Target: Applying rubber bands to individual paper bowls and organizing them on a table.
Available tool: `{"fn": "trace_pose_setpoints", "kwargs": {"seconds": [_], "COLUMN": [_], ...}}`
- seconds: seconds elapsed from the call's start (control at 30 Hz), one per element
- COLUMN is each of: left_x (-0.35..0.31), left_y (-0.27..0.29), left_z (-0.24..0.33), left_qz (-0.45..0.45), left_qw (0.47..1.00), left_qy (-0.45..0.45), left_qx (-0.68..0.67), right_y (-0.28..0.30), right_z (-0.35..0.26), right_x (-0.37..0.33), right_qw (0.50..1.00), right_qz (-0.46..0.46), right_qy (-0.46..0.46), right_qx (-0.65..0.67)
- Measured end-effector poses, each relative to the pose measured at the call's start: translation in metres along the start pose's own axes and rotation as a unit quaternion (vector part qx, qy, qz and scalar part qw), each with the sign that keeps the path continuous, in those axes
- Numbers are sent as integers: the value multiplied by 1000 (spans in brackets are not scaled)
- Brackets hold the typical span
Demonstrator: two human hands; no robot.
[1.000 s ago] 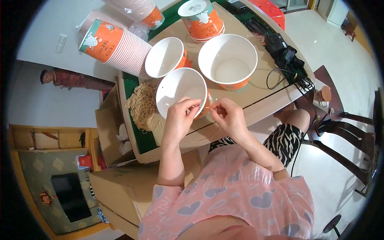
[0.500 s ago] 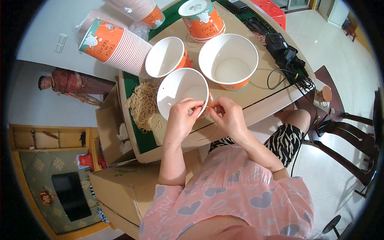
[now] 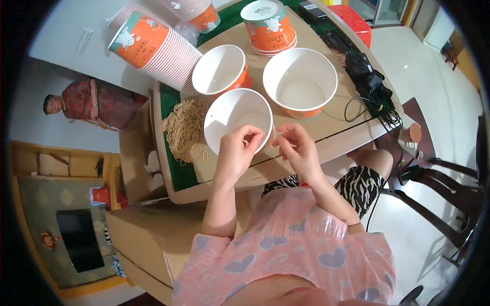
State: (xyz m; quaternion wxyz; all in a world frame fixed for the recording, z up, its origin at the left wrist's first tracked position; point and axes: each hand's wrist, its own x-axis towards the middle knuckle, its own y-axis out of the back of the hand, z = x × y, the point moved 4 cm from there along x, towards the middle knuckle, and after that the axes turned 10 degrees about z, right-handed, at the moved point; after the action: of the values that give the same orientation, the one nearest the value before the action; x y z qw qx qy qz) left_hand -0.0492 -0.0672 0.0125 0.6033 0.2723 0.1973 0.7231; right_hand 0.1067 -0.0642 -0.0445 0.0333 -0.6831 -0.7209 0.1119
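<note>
The left hand (image 3: 235, 152) is by the rim of the near cup (image 3: 239, 109). The right hand (image 3: 301, 149) is just beside it. Both hands' fingers are bent; I can't tell if they grip anything. The cup stands by the string pile (image 3: 184, 127).

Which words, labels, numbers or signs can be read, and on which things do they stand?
Printed words are not copied here, only located.
Large bucket stack, upper left: dark lettering on orange.
Upturned bucket: dark lettering on orange; base mark too small.
Pink garment: pale script, partly lost in folds.
Front open bucket: none readable.
</note>
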Motion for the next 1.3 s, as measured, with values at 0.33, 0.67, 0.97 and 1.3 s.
{"fn": "trace_pose_setpoints", "kwargs": {"seconds": [0.33, 0.67, 0.97, 1.3], "left_x": [-7, -4, 8, 23], "left_y": [3, 0, -4, -18], "left_z": [-1, -15, -25, -41], "left_qz": [-21, -12, -96, -258], "left_qw": [966, 978, 977, 798], "left_qy": [84, 19, 22, 296], "left_qx": [-243, -207, -187, -457], "right_y": [-10, -29, -34, -24], "right_z": [-19, -47, -58, -58], "right_x": [-7, 1, 7, 12], "right_qw": [997, 926, 862, 892], "right_qz": [-31, -38, -92, -115], "right_qy": [68, 231, 326, 246], "right_qx": [-34, -296, -377, -360]}}
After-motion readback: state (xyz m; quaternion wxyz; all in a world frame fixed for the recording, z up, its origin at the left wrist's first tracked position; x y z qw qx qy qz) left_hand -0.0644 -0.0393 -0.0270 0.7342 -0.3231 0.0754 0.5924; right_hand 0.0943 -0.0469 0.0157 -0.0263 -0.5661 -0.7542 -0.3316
